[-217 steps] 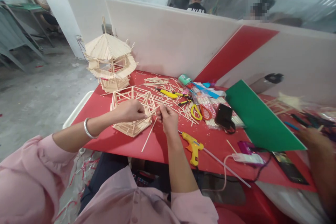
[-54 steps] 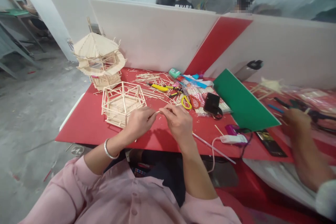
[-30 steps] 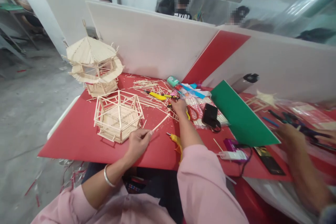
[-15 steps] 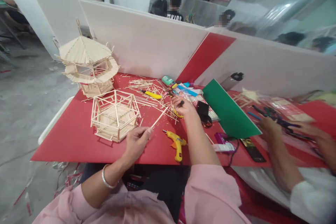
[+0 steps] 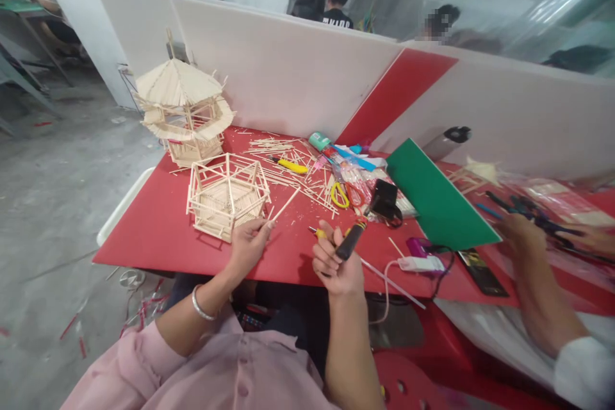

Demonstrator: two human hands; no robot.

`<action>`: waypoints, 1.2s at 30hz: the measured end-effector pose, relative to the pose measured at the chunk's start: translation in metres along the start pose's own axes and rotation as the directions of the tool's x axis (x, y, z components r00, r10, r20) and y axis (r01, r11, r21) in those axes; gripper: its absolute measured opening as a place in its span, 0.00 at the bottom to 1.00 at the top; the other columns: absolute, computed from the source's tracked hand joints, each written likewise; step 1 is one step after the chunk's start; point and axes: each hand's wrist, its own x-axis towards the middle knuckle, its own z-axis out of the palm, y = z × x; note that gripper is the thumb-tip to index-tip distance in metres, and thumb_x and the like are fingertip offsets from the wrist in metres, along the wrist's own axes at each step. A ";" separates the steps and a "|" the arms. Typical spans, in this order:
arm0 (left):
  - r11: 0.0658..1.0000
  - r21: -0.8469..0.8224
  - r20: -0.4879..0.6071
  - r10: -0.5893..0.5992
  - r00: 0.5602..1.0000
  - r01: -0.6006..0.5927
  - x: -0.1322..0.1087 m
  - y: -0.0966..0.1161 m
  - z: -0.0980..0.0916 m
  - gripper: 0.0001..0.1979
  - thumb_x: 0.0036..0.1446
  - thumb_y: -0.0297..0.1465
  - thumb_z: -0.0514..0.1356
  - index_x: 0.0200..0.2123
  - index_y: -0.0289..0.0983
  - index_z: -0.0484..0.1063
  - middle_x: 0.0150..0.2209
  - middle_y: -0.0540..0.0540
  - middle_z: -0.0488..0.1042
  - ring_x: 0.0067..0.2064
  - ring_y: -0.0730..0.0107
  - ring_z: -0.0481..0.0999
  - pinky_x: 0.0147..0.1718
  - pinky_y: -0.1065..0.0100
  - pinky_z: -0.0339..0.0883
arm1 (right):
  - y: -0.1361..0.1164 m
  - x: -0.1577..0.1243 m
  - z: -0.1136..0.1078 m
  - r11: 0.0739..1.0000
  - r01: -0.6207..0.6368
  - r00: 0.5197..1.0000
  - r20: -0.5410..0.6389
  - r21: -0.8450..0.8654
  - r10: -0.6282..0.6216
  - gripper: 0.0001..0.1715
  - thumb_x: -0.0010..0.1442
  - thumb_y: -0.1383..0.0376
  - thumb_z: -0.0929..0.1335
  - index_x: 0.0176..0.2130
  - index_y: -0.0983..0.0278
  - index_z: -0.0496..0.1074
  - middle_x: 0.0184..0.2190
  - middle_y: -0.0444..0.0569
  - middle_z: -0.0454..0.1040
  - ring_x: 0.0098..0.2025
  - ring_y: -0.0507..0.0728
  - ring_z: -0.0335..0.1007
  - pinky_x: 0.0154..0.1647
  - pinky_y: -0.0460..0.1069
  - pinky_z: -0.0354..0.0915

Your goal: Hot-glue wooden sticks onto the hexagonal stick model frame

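My left hand (image 5: 250, 246) pinches a thin wooden stick (image 5: 287, 204) that points up and to the right. Just beside that hand sits an open six-sided stick frame (image 5: 228, 195) with a slatted floor. My right hand (image 5: 339, 262), palm turned up, grips a tool with a thick black handle (image 5: 350, 242) and reddish-yellow bands; its working end is not clear. Behind the right fingers a yellow glue gun (image 5: 319, 232) is mostly hidden, only its nozzle end showing.
A roofed stick pavilion (image 5: 180, 112) stands at the back left. Loose sticks (image 5: 273, 146), a yellow cutter (image 5: 293, 166), yellow-handled scissors (image 5: 339, 195) and a green board (image 5: 439, 198) lie beyond my hands. At right, a co-worker's hand (image 5: 521, 237) works near dark tools.
My right hand has drawn back from the tool pile toward me, lifting the black-handled tool over the glue gun. My left hand still holds the stick. The view has shifted slightly.
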 end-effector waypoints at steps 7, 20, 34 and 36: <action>0.971 0.219 -0.045 0.110 0.993 -0.097 0.010 -0.007 -0.028 0.16 0.60 0.38 0.58 0.24 0.36 0.74 0.22 0.49 0.73 0.28 0.70 0.70 0.31 0.69 0.62 | 0.030 -0.036 0.004 0.984 -0.005 0.983 -0.179 -0.180 -0.028 0.15 0.48 0.62 0.78 0.30 0.61 0.70 0.25 0.39 0.73 0.14 0.40 0.45 0.10 0.37 0.45; 0.974 0.192 0.104 0.100 0.990 -0.118 0.003 0.027 -0.035 0.19 0.60 0.40 0.59 0.20 0.36 0.70 0.18 0.51 0.65 0.23 0.74 0.63 0.24 0.72 0.57 | 0.055 -0.037 0.025 0.965 -0.038 0.999 0.007 -0.259 0.042 0.24 0.45 0.66 0.73 0.45 0.58 0.77 0.49 0.51 0.78 0.53 0.65 0.73 0.41 0.56 0.76; 0.944 0.185 0.213 0.234 0.949 -0.275 0.009 0.045 -0.030 0.16 0.61 0.33 0.57 0.21 0.36 0.70 0.18 0.52 0.63 0.23 0.76 0.62 0.24 0.73 0.57 | 0.067 -0.021 0.018 0.226 0.287 0.937 0.224 -0.931 -0.270 0.40 0.56 0.71 0.65 0.66 0.56 0.61 0.64 0.52 0.65 0.68 0.63 0.56 0.70 0.64 0.53; 0.929 0.214 0.217 0.256 0.942 -0.302 0.009 0.044 -0.031 0.14 0.61 0.31 0.57 0.23 0.36 0.72 0.20 0.52 0.67 0.23 0.75 0.65 0.25 0.73 0.58 | 0.070 -0.019 0.015 0.183 0.271 0.937 0.215 -0.945 -0.276 0.41 0.56 0.70 0.65 0.67 0.56 0.59 0.65 0.52 0.64 0.69 0.64 0.54 0.69 0.65 0.54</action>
